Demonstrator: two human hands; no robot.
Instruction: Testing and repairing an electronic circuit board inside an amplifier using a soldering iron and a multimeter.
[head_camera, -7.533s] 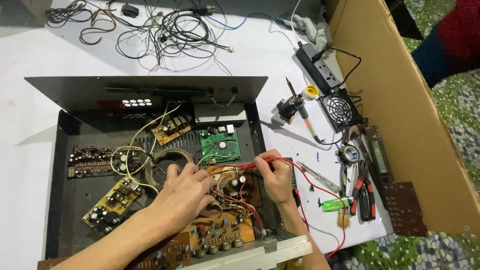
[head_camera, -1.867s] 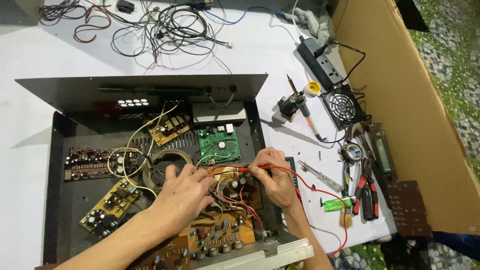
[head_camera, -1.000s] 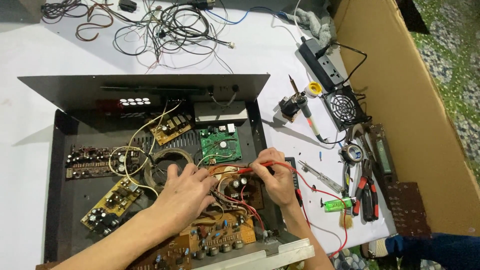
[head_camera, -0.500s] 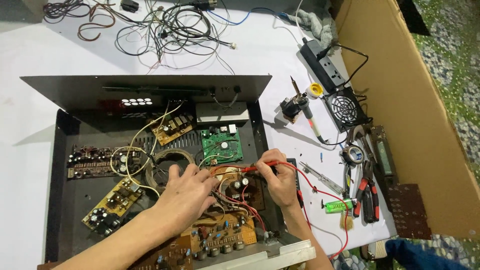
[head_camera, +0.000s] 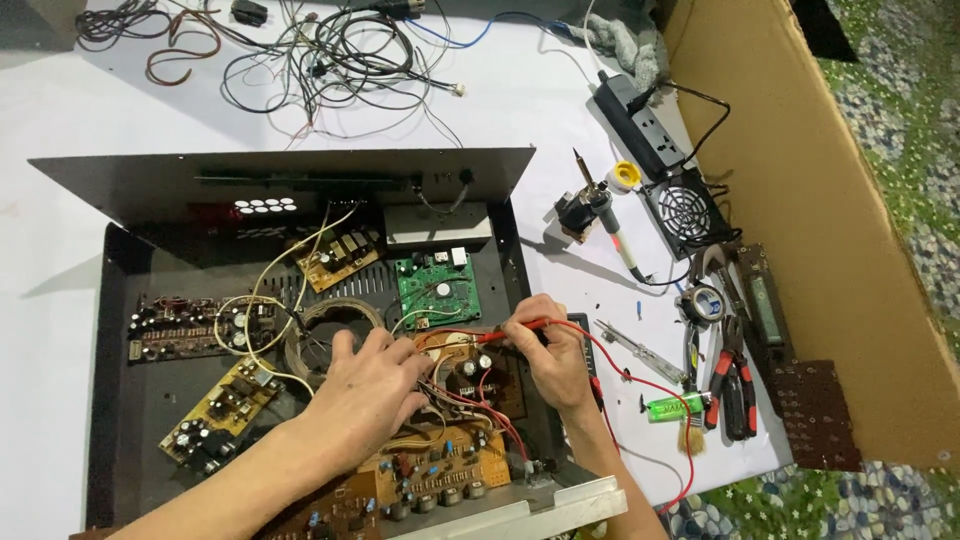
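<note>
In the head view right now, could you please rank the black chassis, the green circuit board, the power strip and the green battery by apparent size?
1. black chassis
2. power strip
3. green circuit board, looking close to the strip, so that order is unsure
4. green battery

My feed is bright and evenly lit, with soft light falling from above. The white table (head_camera: 520, 110) comes close to blowing out near the top, while the inside of the black chassis (head_camera: 130, 420) stays dark but readable. The raised lid (head_camera: 280, 180) throws a soft shadow onto the table at its left, and the soldering iron (head_camera: 605, 215) casts a grey one beside it. Focus is sharp across the middle. I see mild wide-angle stretch at the cardboard wall (head_camera: 800, 200).
</note>
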